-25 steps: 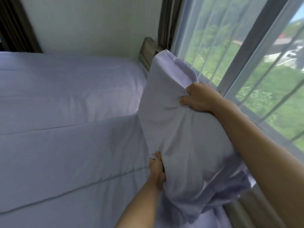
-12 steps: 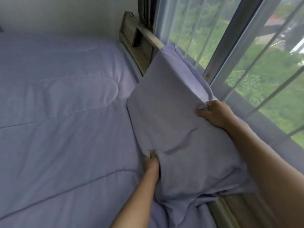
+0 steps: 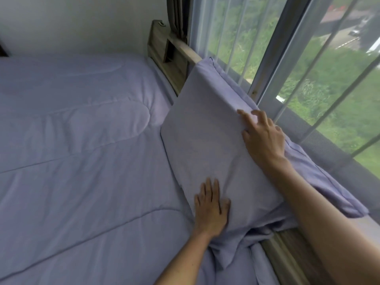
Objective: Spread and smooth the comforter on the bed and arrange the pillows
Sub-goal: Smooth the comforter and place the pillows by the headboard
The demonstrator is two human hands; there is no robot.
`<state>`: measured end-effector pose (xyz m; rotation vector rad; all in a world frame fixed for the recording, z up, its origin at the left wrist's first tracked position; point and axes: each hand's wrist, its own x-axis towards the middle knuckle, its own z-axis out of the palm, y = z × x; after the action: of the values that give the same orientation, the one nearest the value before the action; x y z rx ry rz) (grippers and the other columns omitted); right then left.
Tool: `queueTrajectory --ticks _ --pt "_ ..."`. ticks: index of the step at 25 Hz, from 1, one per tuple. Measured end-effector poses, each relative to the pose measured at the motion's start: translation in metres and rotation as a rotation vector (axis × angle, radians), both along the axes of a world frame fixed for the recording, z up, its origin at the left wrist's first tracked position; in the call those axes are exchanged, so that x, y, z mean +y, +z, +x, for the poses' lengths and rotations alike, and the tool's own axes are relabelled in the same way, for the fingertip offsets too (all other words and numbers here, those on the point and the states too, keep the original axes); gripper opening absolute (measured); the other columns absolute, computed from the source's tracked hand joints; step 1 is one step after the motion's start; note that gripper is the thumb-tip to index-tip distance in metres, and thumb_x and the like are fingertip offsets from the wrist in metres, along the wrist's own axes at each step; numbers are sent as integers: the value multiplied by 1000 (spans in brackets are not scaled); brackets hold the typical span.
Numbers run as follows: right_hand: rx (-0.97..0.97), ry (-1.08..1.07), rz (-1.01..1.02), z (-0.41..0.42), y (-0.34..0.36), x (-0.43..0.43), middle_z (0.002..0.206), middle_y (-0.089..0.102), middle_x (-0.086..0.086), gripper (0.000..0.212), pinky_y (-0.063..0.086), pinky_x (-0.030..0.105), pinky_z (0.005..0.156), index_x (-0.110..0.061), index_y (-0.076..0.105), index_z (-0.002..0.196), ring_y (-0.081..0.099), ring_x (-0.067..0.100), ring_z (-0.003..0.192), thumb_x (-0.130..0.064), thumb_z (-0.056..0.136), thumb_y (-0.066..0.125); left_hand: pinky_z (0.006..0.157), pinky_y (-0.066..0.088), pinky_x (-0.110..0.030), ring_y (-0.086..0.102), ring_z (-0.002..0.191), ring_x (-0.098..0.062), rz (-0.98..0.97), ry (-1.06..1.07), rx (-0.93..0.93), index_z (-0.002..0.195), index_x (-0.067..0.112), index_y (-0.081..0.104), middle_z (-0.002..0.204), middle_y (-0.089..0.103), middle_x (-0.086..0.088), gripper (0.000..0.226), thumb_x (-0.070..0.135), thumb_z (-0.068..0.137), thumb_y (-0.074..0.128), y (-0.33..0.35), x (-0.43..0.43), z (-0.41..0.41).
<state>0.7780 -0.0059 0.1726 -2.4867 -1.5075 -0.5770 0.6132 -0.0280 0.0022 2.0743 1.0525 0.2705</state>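
Two grips, both slack and holding nothing: left hand (image 3: 211, 208) flat on the pillow (image 3: 201, 140) bottom, right hand (image 3: 264, 138) loose-fingered at its top. Pillow leans propped against the headboard (image 3: 164, 48). Comforter (image 3: 82, 171) lies spread, faint creases to smooth; task looks nearly done.

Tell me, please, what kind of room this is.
Most likely a bedroom: a purple comforter spread wide, a pillow leaning against a wooden headboard, and a curtained window alongside.

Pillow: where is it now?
Head view, right of centre: the pillow leans on the wooden headboard below the window, base on the comforter, left hand flat on its lower front, right hand at its top edge.
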Motion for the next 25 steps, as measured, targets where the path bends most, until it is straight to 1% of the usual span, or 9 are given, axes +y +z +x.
queueTrajectory --ticks 3,6,9,12,15,17,20,22,25 --pt "-227 56 -102 2 -17 -39 147 41 7 42 41 52 89 -28 54 129 47 34 126 -25 88 51 118 -7 -43 -15 147 -18 -67 -79 96 140 27 -27 154 -27 5 96 75 58 -15 7 -2 -1" --pt "-195 -73 -133 0 -28 -78 146 46 4 47 43 49 86 -28 46 138 51 32 124 -36 92 42 118 1 -46 -9 148 -23 -82 -163 208 149 17 -17 159 -19 0 102 80 72 5 17 4 -5" --pt "-75 -201 -132 -16 -27 -97 143 49 7 52 46 49 82 -26 40 143 54 35 120 -37 92 41 119 11 -46 2 148 -25 -47 -322 266 151 12 -8 160 -12 -4 87 59 92 34 29 1 -17" --pt "87 -343 -126 -48 -25 -126 149 41 9 56 44 52 88 -22 36 144 44 36 129 -31 90 45 117 20 -42 17 146 -23 85 -476 262 152 11 6 161 3 -5 74 47 97 39 48 -9 -38" --pt "295 -492 -3 -92 -18 -163 156 30 1 60 40 48 99 -21 35 145 32 25 140 -21 87 49 112 31 -40 32 141 -25 250 -536 181 148 14 26 159 19 -5 59 38 97 43 69 -22 -59" --pt "422 -540 125 -125 -15 -194 152 37 -2 55 42 44 100 -21 44 139 38 23 137 -14 85 48 109 36 -35 40 136 -22 277 -553 54 143 16 38 152 35 -4 53 35 95 47 80 -38 -74" --pt "490 -615 280 -179 -16 -250 135 55 2 47 48 40 89 -21 51 130 55 28 118 -12 84 47 99 43 -35 52 124 -24 292 -620 -25 134 22 49 138 52 0 43 35 93 49 90 -69 -102" --pt "521 -712 348 -215 -26 -290 126 61 1 43 49 37 83 -22 54 125 59 28 110 -12 83 48 93 47 -37 58 115 -24 274 -687 -21 127 29 53 130 57 5 36 36 92 48 88 -98 -124" --pt "577 -791 461 -262 -43 -345 119 64 3 38 50 35 85 -19 57 118 60 28 108 -11 82 45 87 50 -37 60 110 -21 292 -847 -18 121 31 56 125 58 9 31 35 92 46 80 -145 -144"
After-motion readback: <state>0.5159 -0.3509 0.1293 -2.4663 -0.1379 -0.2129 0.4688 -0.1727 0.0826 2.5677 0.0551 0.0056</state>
